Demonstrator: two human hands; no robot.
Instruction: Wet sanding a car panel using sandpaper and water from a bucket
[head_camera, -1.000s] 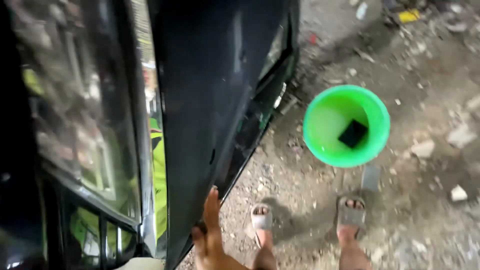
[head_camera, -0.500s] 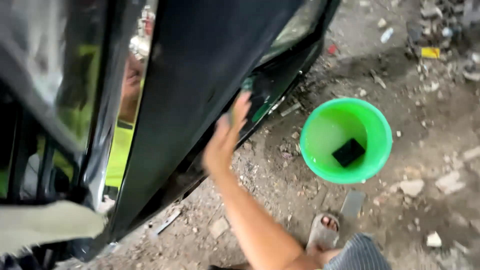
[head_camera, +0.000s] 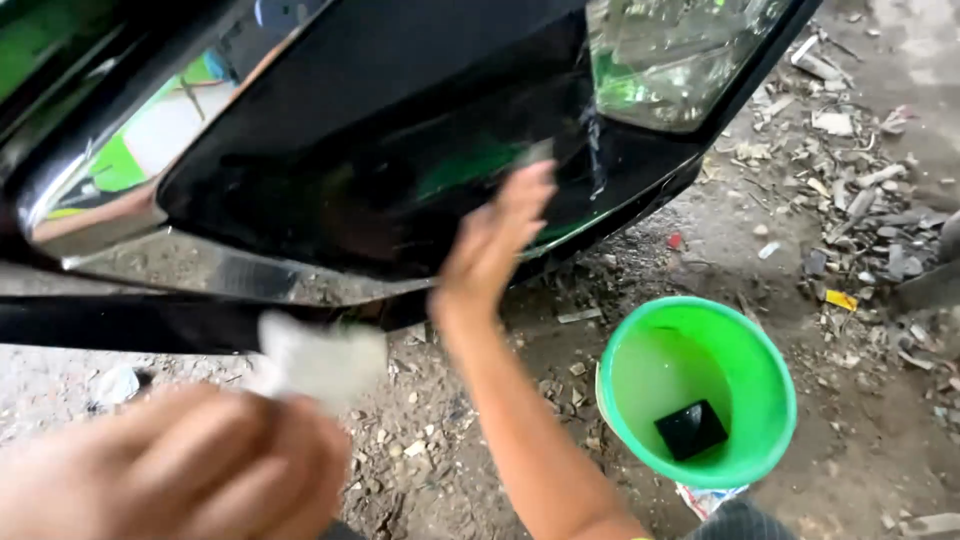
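Right hand (head_camera: 495, 240) pressed on glossy black car bumper (head_camera: 380, 170), fingers over a small pad, partly hidden. Left hand (head_camera: 170, 465), blurred and near the lens, pinches a pale cloth (head_camera: 320, 360). Ground: bare dirt, rubble scattered. Green bucket (head_camera: 745, 350) stands beside the bumper, holding a black block (head_camera: 690, 428).

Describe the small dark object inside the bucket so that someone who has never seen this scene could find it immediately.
Below the glossy black car body, on the rubble-strewn ground, stands a bright green bucket. At its bottom lies a small black rectangular block, the only dark thing inside.
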